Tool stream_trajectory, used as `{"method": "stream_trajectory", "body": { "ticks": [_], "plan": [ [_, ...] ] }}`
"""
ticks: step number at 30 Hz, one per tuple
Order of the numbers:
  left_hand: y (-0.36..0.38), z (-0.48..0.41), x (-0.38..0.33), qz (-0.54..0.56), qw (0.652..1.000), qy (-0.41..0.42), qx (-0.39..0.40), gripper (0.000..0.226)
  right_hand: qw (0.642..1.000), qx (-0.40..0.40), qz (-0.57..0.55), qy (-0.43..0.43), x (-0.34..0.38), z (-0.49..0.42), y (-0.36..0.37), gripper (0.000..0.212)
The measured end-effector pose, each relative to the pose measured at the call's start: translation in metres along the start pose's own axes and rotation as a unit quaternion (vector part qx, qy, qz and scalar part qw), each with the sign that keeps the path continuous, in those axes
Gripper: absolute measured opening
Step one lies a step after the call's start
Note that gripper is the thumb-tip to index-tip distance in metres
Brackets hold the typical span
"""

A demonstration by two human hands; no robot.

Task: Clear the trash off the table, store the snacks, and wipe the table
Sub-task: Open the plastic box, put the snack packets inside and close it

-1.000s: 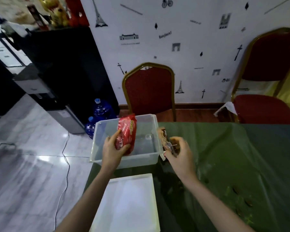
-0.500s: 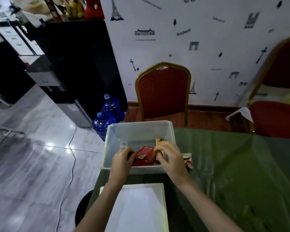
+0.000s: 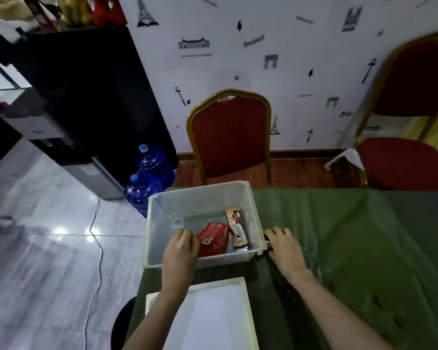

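Observation:
A clear plastic bin [image 3: 253, 218] stands on the far left corner of the green table [image 3: 352, 236]. Inside it lie a red snack packet [image 3: 214, 238] and a brown biscuit packet [image 3: 237, 228]. My left hand [image 3: 181, 251] reaches into the bin, its thumb and fingers against the red packet's left edge. My right hand [image 3: 285, 248] rests on the table just right of the bin, its fingers curled over a small dark packet [image 3: 266, 239] that is mostly hidden.
A white lid [image 3: 208, 314] lies on the table in front of the bin. Dark crumbs [image 3: 379, 306] are scattered near the right front. A dark round container [image 3: 122, 322] sits below the table's left edge. Red chairs [image 3: 229, 137] stand behind, and blue water bottles [image 3: 142, 190] are on the floor.
The red packet went from held above the bin to lying inside it, and the brown packet was let go inside. My right hand moved out to the table right of the bin.

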State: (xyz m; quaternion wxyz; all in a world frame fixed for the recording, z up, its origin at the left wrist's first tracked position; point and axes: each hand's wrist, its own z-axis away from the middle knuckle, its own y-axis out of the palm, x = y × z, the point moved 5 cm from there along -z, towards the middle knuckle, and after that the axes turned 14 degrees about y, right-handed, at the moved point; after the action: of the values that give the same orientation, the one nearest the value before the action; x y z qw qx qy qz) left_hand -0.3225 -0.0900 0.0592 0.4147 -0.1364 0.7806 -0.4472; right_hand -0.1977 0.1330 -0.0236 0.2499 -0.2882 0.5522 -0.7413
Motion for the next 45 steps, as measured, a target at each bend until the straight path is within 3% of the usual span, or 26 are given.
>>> {"method": "stream_trajectory", "body": {
  "ticks": [3,6,8,10,15,19,21,25,27,30,32,34,36,38,41,45],
  "plan": [
    [0.0,-0.002,0.002,-0.001,1.0,0.001,0.006,0.011,0.988,-0.061,-0.122,0.075,-0.009,0.004,-0.008,0.026],
    [0.0,-0.004,0.004,0.009,1.0,0.005,0.005,0.013,0.923,-0.133,-0.315,0.177,-0.023,0.015,-0.033,0.008],
    [0.0,-0.003,0.004,0.014,1.0,0.007,-0.002,0.014,0.888,-0.174,-0.388,0.176,-0.02,0.024,-0.056,0.008],
    [0.0,-0.002,0.005,0.017,1.0,0.008,-0.003,0.014,0.876,-0.201,-0.416,0.136,-0.003,0.034,-0.082,0.017],
    [-0.002,0.0,0.004,0.034,0.999,0.014,0.002,0.015,0.904,-0.234,-0.357,0.031,0.056,0.047,-0.107,0.032],
    [-0.008,-0.004,0.001,0.08,0.996,0.029,-0.012,0.018,0.935,-0.144,-0.322,0.022,0.088,0.037,-0.096,0.045],
    [-0.017,0.001,0.002,0.088,0.994,0.067,-0.008,0.023,0.938,-0.126,-0.322,-0.026,0.098,0.045,-0.096,0.042],
    [-0.036,0.034,0.001,-0.012,0.971,0.236,0.027,0.02,0.932,-0.145,-0.301,-0.139,0.098,0.085,-0.092,0.029],
    [-0.044,0.059,0.009,-0.04,0.965,0.259,0.018,0.024,0.927,-0.19,-0.272,-0.176,0.088,0.112,-0.082,0.022],
    [-0.043,0.094,0.031,-0.089,0.957,0.274,0.014,0.028,0.942,-0.171,-0.215,-0.191,0.076,0.143,-0.044,0.018],
    [-0.035,0.116,0.056,-0.121,0.965,0.229,0.052,0.034,0.968,-0.112,-0.169,-0.148,0.072,0.155,-0.01,0.015],
    [-0.029,0.143,0.085,-0.125,0.981,0.107,0.099,0.037,0.991,-0.043,-0.117,-0.044,0.063,0.164,0.024,0.021],
    [-0.028,0.168,0.109,-0.1,0.985,-0.021,0.137,0.045,0.998,-0.014,-0.037,0.041,0.055,0.169,0.041,0.03],
    [-0.026,0.184,0.12,-0.072,0.983,-0.085,0.148,0.048,0.997,-0.005,0.009,0.072,0.051,0.173,0.049,0.033],
    [-0.023,0.19,0.116,-0.021,0.986,-0.088,0.137,0.043,0.995,0.016,0.021,0.093,0.047,0.175,0.057,0.029],
    [-0.028,0.195,0.107,-0.016,0.993,-0.048,0.105,0.046,0.995,0.017,-0.057,0.078,0.038,0.187,0.057,0.004]
  ]
}}
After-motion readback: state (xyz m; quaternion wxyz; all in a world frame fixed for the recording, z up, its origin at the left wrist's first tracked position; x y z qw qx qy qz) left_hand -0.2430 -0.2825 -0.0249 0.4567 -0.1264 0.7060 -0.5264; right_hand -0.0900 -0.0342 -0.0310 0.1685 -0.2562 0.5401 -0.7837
